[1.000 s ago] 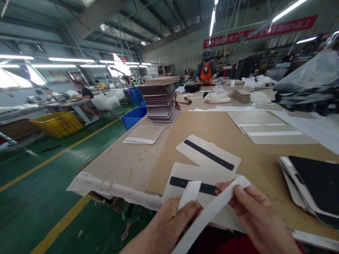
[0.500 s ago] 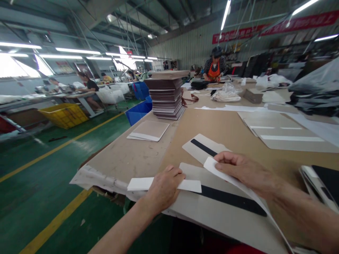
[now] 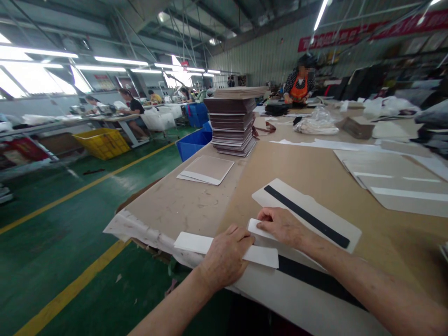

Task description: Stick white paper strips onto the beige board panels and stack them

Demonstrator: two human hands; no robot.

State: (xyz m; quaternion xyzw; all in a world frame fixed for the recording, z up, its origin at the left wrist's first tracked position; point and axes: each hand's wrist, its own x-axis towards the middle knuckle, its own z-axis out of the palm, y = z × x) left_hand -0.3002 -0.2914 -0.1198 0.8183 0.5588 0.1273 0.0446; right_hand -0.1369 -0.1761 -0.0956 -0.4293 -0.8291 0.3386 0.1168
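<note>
My left hand (image 3: 227, 256) is closed over the middle of a white strip (image 3: 262, 256), which sticks out on both sides of it. Beneath lies a large pale sheet (image 3: 280, 294) with a black band (image 3: 311, 275) across it, at the table's front edge. Just right of it, my right hand (image 3: 282, 226) pinches the rounded white end of a pale panel (image 3: 255, 227) between thumb and fingers; my forearm hides much of that panel. Behind the right hand lies another pale piece (image 3: 336, 219) bearing a black stripe (image 3: 304, 214).
A tall stack of brown-edged boards (image 3: 233, 126) stands at the table's far left, with flat pale panels (image 3: 206, 169) before it. More panels (image 3: 395, 182) lie at right. Beyond are a plastic bag (image 3: 318, 121), a person in an orange apron (image 3: 300, 88) and a blue bin (image 3: 192, 143).
My right hand has moved left and down with the panel end, close to my left hand, uncovering the striped piece behind. My left hand stays on the strip. The view has swung left.
</note>
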